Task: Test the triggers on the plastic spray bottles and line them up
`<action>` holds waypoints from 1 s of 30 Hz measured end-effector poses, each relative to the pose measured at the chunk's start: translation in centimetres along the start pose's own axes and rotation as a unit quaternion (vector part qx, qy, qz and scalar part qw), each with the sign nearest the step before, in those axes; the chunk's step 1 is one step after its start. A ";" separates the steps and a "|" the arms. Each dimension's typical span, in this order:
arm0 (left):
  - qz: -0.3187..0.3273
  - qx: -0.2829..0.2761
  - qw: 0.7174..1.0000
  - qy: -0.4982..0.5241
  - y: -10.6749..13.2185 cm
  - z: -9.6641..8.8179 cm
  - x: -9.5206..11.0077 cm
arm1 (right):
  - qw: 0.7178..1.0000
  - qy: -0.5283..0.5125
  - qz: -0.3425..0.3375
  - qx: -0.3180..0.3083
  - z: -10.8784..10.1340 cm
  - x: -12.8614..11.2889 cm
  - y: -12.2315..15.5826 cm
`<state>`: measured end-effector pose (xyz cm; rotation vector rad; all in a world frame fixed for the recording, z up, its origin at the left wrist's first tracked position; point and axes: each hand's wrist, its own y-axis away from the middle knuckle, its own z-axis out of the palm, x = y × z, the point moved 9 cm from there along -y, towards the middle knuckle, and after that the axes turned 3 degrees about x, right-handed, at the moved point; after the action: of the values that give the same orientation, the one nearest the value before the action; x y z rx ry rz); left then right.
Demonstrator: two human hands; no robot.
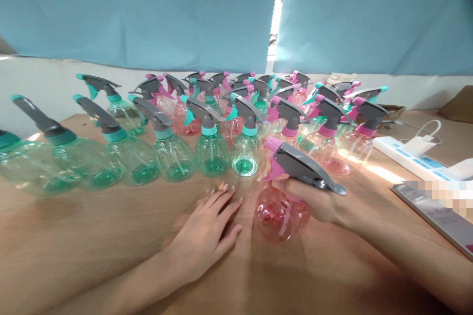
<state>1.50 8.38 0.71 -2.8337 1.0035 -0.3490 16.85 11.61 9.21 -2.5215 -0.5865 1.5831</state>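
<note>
My right hand (314, 199) is closed around the neck of a pink spray bottle (281, 214) with a grey trigger head (303, 165), which stands on the wooden table (111, 246). My left hand (207, 229) lies flat on the table just left of that bottle, fingers stretched out and holding nothing. Directly behind both hands stands a row of green spray bottles (212, 150) with teal collars and grey triggers.
Several more green bottles (84, 157) spread to the left and pink ones (332, 133) fill the back right. A white power strip (410, 155) with a charger and cable lies at the right, a flat grey device (436, 216) in front of it. Blue curtains hang behind.
</note>
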 end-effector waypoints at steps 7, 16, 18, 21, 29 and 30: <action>-0.003 0.000 1.000 0.000 0.0 0.1 -0.1 | 0.997 -0.063 0.039 -0.037 0.9 0.6 -0.1; -0.003 -0.001 1.000 0.007 -0.1 0.1 -0.1 | 0.998 -0.064 0.018 0.000 0.7 -0.4 -0.3; -0.002 0.000 1.000 0.007 -0.1 0.1 -0.1 | 0.998 -0.050 0.023 0.015 0.5 -0.2 -0.3; -0.006 -0.006 1.000 0.007 -0.1 0.1 0.0 | 0.999 -0.035 0.021 0.027 0.2 -0.2 -0.3; -0.009 -0.007 1.000 0.009 0.0 0.1 -0.1 | 0.999 -0.004 0.037 0.027 0.0 -0.5 -0.4; -0.008 -0.006 1.000 0.009 0.0 0.0 -0.1 | 0.999 -0.007 0.037 0.024 0.0 -0.6 -0.4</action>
<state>1.45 8.45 0.67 -2.8557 0.9890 -0.3709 16.47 11.76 9.82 -2.5267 -0.4567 1.6187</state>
